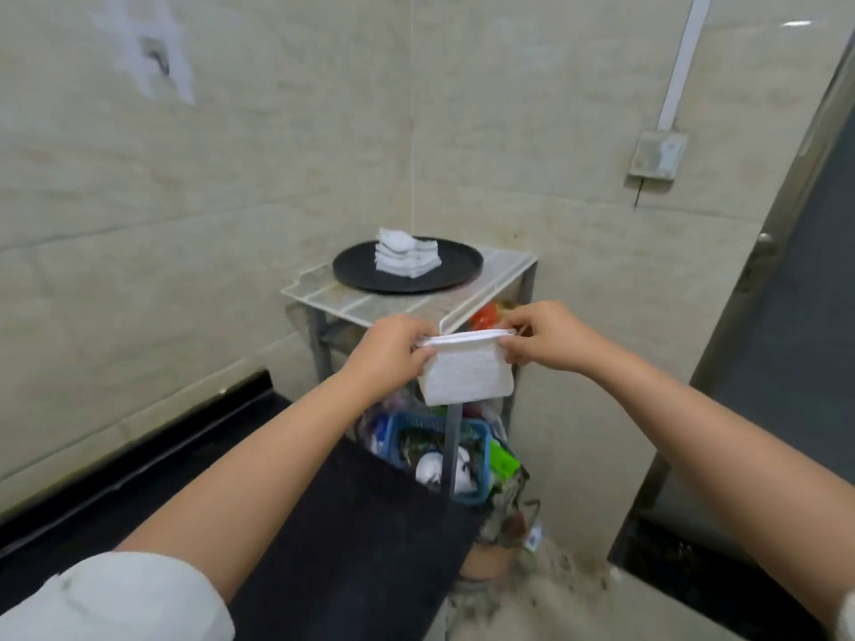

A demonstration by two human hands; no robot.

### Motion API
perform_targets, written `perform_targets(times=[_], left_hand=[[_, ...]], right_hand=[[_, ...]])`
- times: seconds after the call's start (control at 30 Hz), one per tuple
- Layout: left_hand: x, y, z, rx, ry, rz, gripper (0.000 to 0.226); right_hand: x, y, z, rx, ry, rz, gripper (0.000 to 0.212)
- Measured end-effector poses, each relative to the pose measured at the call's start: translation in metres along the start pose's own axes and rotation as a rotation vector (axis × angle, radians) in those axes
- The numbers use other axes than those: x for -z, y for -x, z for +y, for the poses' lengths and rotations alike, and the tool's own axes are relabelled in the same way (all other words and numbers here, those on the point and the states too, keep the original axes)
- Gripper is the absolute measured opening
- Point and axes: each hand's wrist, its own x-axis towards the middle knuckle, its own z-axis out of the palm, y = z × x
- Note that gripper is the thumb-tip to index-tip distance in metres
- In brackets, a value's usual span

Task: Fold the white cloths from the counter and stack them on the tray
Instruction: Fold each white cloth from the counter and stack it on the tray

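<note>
A folded white cloth [467, 374] hangs in the air between my hands, doubled over with its fold edge on top. My left hand [393, 349] pinches its upper left corner and my right hand [546, 337] pinches its upper right corner. Beyond them, a round black tray [444, 279] sits on a small white grid-topped rack [504, 275] in the wall corner. A stack of several folded white cloths [406, 256] lies on the tray's left half, the top one a bit rumpled.
A black counter [324, 548] runs from the lower left to under my arms. Below the rack, a blue basket [481, 460] holds bottles and clutter. A grey door [786, 363] stands at right, with a wall switch box [657, 155] beside it.
</note>
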Motion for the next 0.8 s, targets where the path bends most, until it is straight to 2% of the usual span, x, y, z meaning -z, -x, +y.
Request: perform_targets(times=[0.17, 0.3, 0.47, 0.6, 0.7, 0.8], left_hand=[[0.009, -0.11, -0.012, 0.085, 0.075, 0.13, 0.019], [0.001, -0.181, -0.024, 0.16, 0.007, 0.238, 0.019], [-0.022, -0.264, -0.053, 0.339, -0.021, 0.345, 0.017], [-0.036, -0.324, -0.075, 0.484, -0.07, 0.517, 0.019], [-0.048, -0.356, -0.089, 0.535, -0.162, 0.63, 0.021], [-0.074, -0.37, -0.114, 0.594, -0.243, 0.536, 0.022]], right_hand=[[0.03, -0.106, 0.034, 0.013, -0.014, 0.085, 0.011], [0.04, -0.188, 0.064, 0.011, -0.137, 0.117, 0.009], [0.032, -0.301, 0.101, -0.004, -0.35, 0.065, 0.022], [0.028, -0.391, 0.125, 0.174, -0.366, 0.062, 0.01], [0.015, -0.444, 0.136, 0.32, -0.337, 0.032, 0.017], [-0.021, -0.482, 0.151, 0.424, -0.251, -0.027, 0.019]])
